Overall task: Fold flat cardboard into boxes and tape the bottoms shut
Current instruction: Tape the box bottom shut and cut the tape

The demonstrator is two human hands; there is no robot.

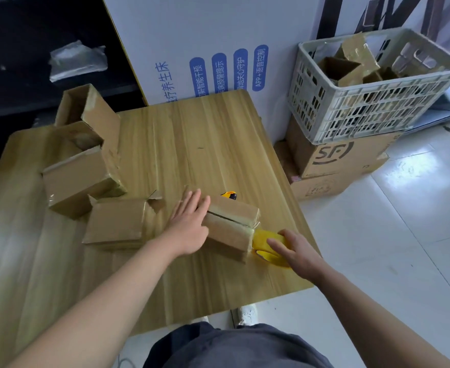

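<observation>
A small cardboard box lies on the wooden table, its two bottom flaps meeting in a seam on top. My left hand presses flat on the box's left end with straight fingers. My right hand grips a yellow roll of tape at the box's right end, and clear tape runs from the roll onto the box. A stack of flat cardboard blanks lies left of my left hand.
Two folded boxes stand at the table's back left. A yellow tool lies behind the box. To the right, a grey crate holding boxes sits on a large carton. White floor lies beyond the table's right edge.
</observation>
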